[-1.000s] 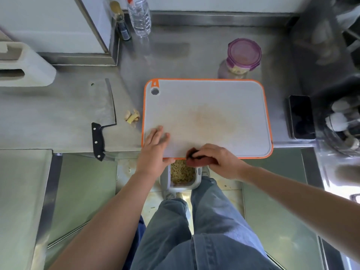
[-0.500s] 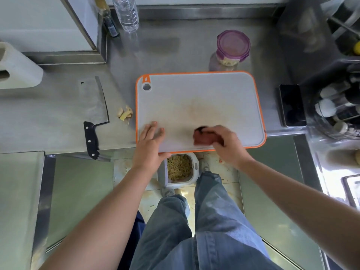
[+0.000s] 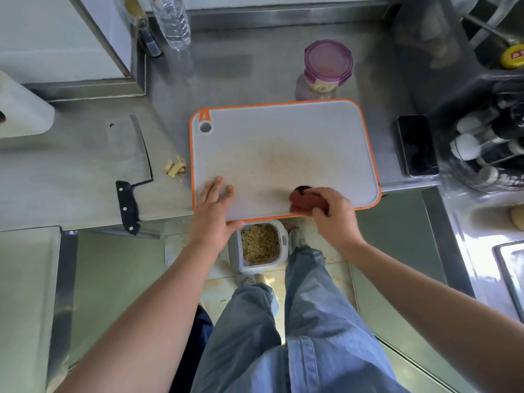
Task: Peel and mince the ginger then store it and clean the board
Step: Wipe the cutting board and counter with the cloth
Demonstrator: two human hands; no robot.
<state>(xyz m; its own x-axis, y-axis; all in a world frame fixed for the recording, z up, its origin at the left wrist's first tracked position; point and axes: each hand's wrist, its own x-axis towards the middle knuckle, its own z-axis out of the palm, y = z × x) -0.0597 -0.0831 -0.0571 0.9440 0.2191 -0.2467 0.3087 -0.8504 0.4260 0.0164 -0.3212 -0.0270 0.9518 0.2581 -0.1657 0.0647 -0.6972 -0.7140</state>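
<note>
While left hand (image 3: 213, 215) pins board (image 3: 283, 143), right hand (image 3: 334, 214) clutches cloth (image 3: 304, 201)

The steel desk (image 3: 255, 69) is carrying a board (image 3: 283, 154) that is overhanging its near edge. A cleaver (image 3: 130, 165) is lying to the left, with ginger scraps (image 3: 175, 166) resting between the two. A jar (image 3: 326, 69) is standing behind the board, a phone (image 3: 415, 146) is lying to its right, and bottles (image 3: 170, 21) are standing at the back.
</note>
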